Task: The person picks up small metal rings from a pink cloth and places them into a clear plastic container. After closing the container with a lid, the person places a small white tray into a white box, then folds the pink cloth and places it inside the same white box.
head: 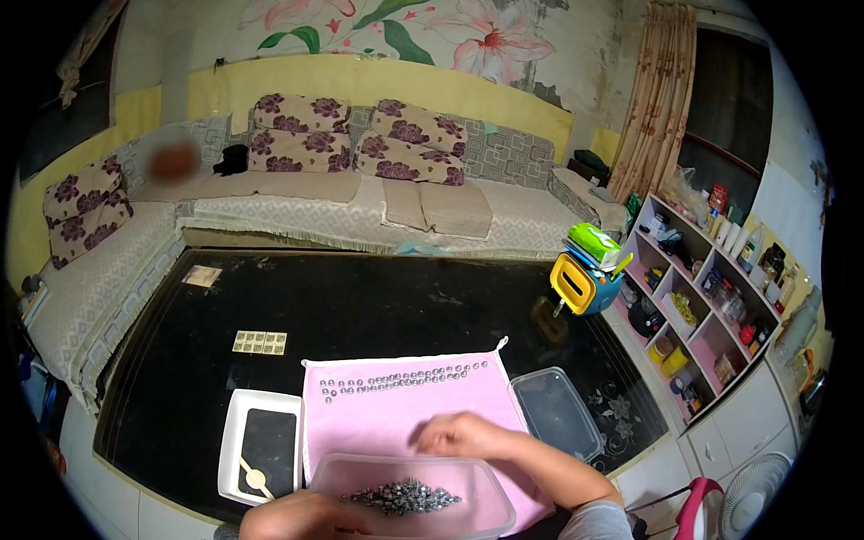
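A clear plastic container (487, 499) stands before me with a heap of small shiny silvery pieces (408, 497) in it. My left hand (297, 516) is at its near left corner, the fingers partly hidden. Over the pink cloth (364, 425), just beyond the container's far rim, my right hand (459, 435) has its fingers curled and blurred. Whether it holds a piece cannot be made out. Along the far part of the cloth lie uneven rows of similar round silvery pieces (405, 379), with a few more at the left end.
Left of the cloth lies a white tray-like frame (228, 445) with a cream stick-like object (255, 478). A clear lid (557, 413) lies to the right. A sheet of printed squares (260, 342) and a yellow-and-blue box (586, 283) are farther back on the black table (405, 304).
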A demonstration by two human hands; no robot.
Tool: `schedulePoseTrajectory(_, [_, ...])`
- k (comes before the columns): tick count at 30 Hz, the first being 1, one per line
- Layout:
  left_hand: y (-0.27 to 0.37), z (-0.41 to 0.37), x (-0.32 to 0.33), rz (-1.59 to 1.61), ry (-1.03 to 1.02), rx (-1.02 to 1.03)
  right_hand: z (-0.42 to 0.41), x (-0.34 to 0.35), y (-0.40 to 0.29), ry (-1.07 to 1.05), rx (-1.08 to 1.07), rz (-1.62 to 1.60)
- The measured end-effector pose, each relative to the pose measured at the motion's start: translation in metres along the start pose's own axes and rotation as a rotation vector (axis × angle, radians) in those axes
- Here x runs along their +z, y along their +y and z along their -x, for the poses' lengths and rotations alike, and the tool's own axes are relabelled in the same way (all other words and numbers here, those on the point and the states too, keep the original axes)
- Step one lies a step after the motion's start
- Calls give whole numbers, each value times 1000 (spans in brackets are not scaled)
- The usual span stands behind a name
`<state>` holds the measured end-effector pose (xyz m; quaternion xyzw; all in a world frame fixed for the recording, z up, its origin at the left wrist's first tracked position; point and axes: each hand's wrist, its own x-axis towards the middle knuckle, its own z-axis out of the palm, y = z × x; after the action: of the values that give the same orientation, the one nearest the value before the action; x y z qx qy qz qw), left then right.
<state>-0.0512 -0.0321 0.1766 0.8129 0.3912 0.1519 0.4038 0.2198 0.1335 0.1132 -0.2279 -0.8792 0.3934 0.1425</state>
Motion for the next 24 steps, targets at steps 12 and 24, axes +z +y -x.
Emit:
schedulePoseTrajectory(12, [-1,1,1,5,-17,-57,-12,-39,140,572,274,392])
schedulePoseTrajectory(24, [-7,3,3,-33,21,-10,-15,-31,72,332,342,-11])
